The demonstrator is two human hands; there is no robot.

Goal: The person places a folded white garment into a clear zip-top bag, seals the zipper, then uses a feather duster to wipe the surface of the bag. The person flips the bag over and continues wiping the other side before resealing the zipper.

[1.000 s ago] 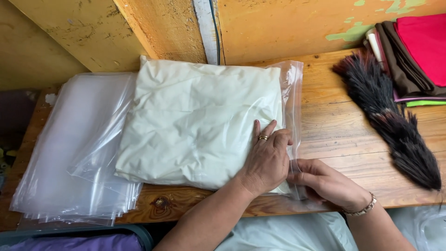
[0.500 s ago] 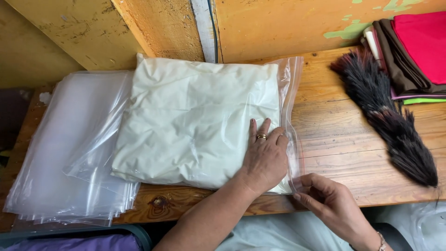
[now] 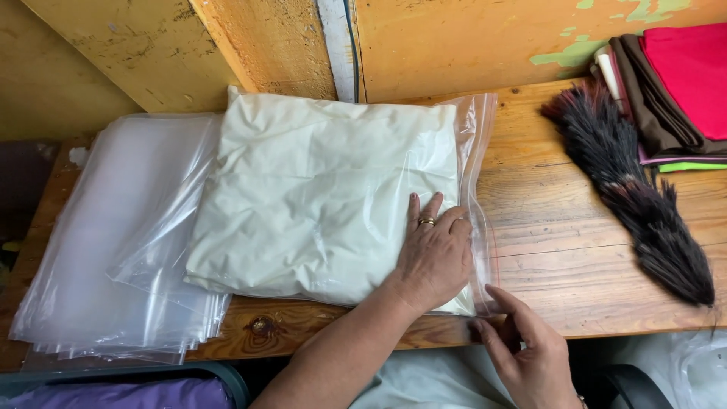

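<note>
— Where does the bagged cloth lie?

— In the middle of the frame, flat on the wooden desk (image 3: 575,227). It is a folded cream-white fabric (image 3: 326,204) inside a clear plastic bag (image 3: 478,144), and the bag's open edge runs down the right side of the fabric, toward the lower centre of the frame.

— And the hands?

— The left hand (image 3: 435,261) lies palm down, fingers spread, pressing on the lower right corner of the bagged fabric; a gold ring shows on one finger. The right hand (image 3: 530,356) sits in the lower right of the frame at the desk's front edge, fingers loosely open, its fingertips touching the bottom corner of the bag's open edge. It grips nothing that I can see.

— What else is about?

— A stack of empty clear bags (image 3: 113,242) at the left of the frame, partly tucked under the filled one. A dark feather duster (image 3: 644,204) lies at the right, well apart from the hands. Folded cloths (image 3: 681,83) in red, brown and green sit in the upper right corner. A yellow painted wall (image 3: 469,38) rises behind the desk.
</note>
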